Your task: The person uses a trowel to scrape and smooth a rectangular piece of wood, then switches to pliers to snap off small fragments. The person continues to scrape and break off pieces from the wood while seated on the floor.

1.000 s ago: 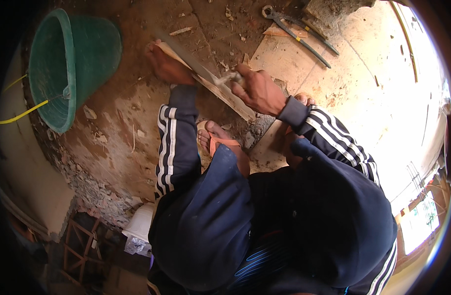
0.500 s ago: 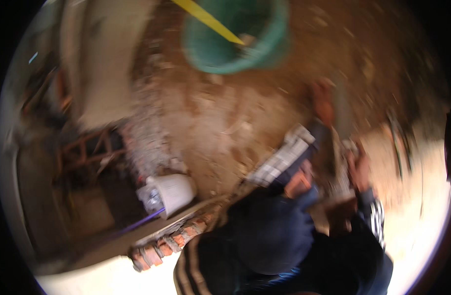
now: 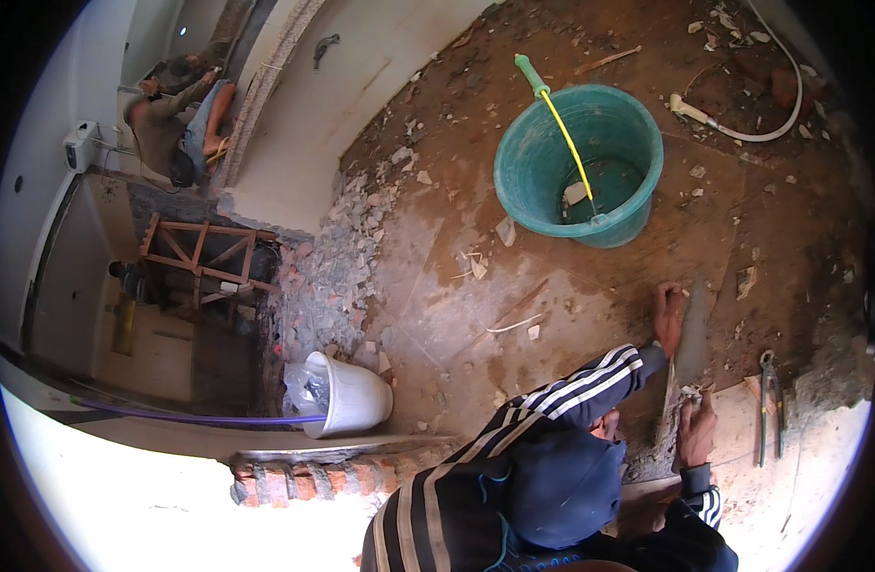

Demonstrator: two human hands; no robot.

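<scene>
Neither my left hand nor my right hand shows. Below me, a co-worker in a dark blue cap (image 3: 566, 486) and a dark striped jacket (image 3: 437, 496) bends over the floor. One of that person's hands (image 3: 668, 319) rests at the end of a grey strip (image 3: 697, 324), its fingers bent; I cannot tell what it holds. Their other hand (image 3: 695, 429) is closed beside a narrow rough-edged slot, next to a small whitish piece (image 3: 690, 393). Green-handled pincers (image 3: 767, 410) lie to the right of it.
A teal tub (image 3: 518, 143) holds a yellow rod with a green grip (image 3: 531, 76). A white hose with a spray head (image 3: 690, 111) lies far right. Rubble (image 3: 337, 276), a tipped white bucket (image 3: 353, 396), a purple pole (image 3: 208, 418) and a brick edge (image 3: 304, 483) are left; another person (image 3: 175, 124) sits beyond.
My view has swung up and left, and the blur has gone. The tub now appears lower and further right. The co-worker's hands are still around the grey strip and slot.
</scene>
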